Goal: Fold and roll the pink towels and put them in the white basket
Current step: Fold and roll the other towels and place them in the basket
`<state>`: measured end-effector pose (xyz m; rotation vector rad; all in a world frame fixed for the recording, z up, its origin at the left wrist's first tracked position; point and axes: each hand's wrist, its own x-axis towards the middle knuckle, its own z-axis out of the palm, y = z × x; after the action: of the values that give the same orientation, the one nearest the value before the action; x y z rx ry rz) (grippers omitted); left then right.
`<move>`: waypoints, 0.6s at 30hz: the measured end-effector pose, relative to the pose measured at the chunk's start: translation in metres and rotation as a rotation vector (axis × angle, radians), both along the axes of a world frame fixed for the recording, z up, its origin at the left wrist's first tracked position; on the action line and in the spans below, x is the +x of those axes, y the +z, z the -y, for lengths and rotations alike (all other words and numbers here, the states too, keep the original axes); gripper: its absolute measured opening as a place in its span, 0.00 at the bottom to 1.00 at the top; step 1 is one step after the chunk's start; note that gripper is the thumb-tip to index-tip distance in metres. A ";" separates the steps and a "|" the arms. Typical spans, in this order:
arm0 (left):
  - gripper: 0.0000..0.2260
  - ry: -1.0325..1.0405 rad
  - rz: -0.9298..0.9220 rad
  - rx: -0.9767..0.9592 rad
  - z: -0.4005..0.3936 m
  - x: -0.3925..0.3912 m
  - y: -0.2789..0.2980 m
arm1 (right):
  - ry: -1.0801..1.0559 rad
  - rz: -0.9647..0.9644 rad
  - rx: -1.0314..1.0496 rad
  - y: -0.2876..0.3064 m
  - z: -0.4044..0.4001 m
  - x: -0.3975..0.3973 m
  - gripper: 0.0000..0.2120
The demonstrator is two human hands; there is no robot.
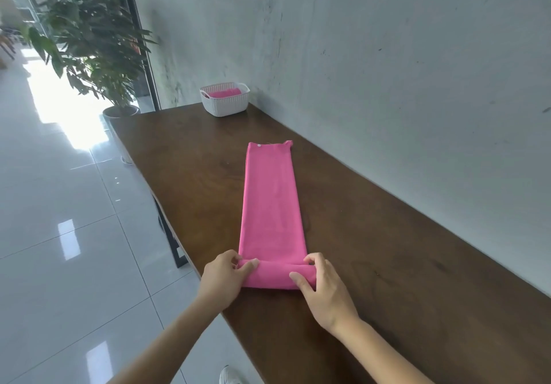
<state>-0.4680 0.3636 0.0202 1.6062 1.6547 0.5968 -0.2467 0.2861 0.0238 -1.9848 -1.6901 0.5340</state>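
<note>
Your left hand (222, 276) and right hand (320, 286) each have a grip on one end of the rolled near end of the pink towel (271, 205), fingers curled round it. The rest lies flat along the bench (387, 234). At the far end, the white basket (225, 105) holds another pink towel (222, 93).

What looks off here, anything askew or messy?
Nothing stands out. The pink towel lies flat in a straight strip on the table, both hands rolling its near end; the white basket sits upright.
</note>
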 end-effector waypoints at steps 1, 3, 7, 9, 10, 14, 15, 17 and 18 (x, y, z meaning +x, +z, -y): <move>0.13 0.042 0.022 0.017 0.002 0.003 0.001 | 0.021 0.036 -0.004 0.002 -0.003 0.000 0.22; 0.10 0.098 0.039 0.082 0.008 0.008 0.003 | 0.079 0.131 -0.021 0.007 -0.010 0.001 0.22; 0.03 0.091 0.103 0.231 0.016 0.012 -0.004 | 0.143 0.184 -0.091 0.016 -0.025 0.003 0.21; 0.02 0.064 0.128 0.258 0.017 0.007 -0.009 | 0.171 0.177 -0.127 0.021 -0.033 0.003 0.20; 0.01 0.048 0.138 0.250 0.017 0.005 -0.010 | 0.176 0.170 -0.150 0.022 -0.037 0.004 0.19; 0.14 -0.058 0.089 0.203 0.015 -0.007 -0.010 | 0.136 0.097 -0.281 0.023 -0.060 0.008 0.18; 0.15 -0.073 0.074 0.192 0.012 -0.010 -0.010 | 0.124 0.081 -0.303 0.024 -0.065 0.009 0.20; 0.16 -0.094 0.048 0.176 0.005 -0.012 -0.009 | 0.103 0.090 -0.336 0.026 -0.072 0.008 0.22; 0.16 -0.106 0.027 0.170 0.002 -0.012 -0.007 | 0.091 0.119 -0.348 0.027 -0.073 0.008 0.23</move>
<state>-0.4802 0.3617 0.0129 1.7866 1.5224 0.7172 -0.2392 0.3591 0.0504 -2.2249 -1.8701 0.8034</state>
